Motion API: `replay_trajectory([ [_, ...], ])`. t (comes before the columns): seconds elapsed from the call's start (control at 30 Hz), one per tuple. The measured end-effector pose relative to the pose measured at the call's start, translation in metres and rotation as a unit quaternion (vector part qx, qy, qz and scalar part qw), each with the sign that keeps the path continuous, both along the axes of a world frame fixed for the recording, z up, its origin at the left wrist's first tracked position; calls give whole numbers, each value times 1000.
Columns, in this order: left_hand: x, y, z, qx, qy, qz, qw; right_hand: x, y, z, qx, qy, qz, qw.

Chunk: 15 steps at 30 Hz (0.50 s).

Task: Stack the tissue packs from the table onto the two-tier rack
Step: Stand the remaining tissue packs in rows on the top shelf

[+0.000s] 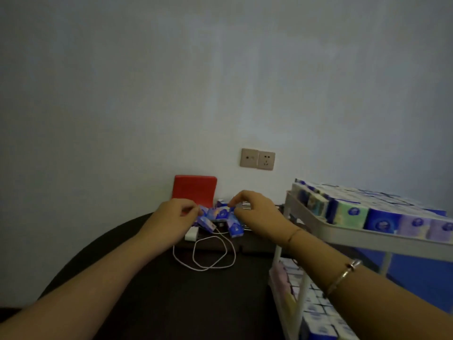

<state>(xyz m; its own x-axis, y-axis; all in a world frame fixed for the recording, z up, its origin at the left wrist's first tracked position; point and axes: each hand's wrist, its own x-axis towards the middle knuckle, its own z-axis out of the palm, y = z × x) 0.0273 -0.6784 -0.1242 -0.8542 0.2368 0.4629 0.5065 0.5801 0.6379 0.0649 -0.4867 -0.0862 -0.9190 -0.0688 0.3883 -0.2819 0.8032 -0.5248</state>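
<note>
Both arms reach forward over a dark desk [152, 298] toward its far edge by the wall. A small heap of blue tissue packs [220, 218] lies there, near the far edge, in front of a red chair back [195, 190].

Left hand [175, 217]: fingers curled, thumb and fingertips pinching the left end of the heap, on one tilted blue pack [206, 223].

Right hand [255, 209]: fingers curled down over the right side of the heap, tips on a pack; looks like a pinch grip, but blur keeps me from telling exactly which pack. Thin string bracelet at the wrist and a metal bangle [343, 276] further up the forearm.

White charger block [192, 235] sits just beside the heap on its near side, and its white cable [208, 256] loops loosely on the desk toward the person.

Two-tier rack [348, 235], white, stands at the right edge of the desk. Its upper tier is packed with upright tissue packs [353, 212] in blue, green and lilac wrappers, rows touching each other. Lower tier [318, 312] also holds rows of packs, partly hidden behind the right forearm and the rack post.

Two beige wall sockets [257, 159] sit on the wall above the heap. Blue floor [416, 271] shows past the rack.
</note>
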Motion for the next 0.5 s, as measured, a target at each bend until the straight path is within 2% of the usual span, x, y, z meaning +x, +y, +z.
replay_trajectory([
  [0.3,-116,-8,-83,-11,-88,18,996,-136,1,-103,-35,-106,-81,990],
  [0.5,-192,9,-135,5,-134,27,991,-211,15,-155,-19,-128,-102,986],
])
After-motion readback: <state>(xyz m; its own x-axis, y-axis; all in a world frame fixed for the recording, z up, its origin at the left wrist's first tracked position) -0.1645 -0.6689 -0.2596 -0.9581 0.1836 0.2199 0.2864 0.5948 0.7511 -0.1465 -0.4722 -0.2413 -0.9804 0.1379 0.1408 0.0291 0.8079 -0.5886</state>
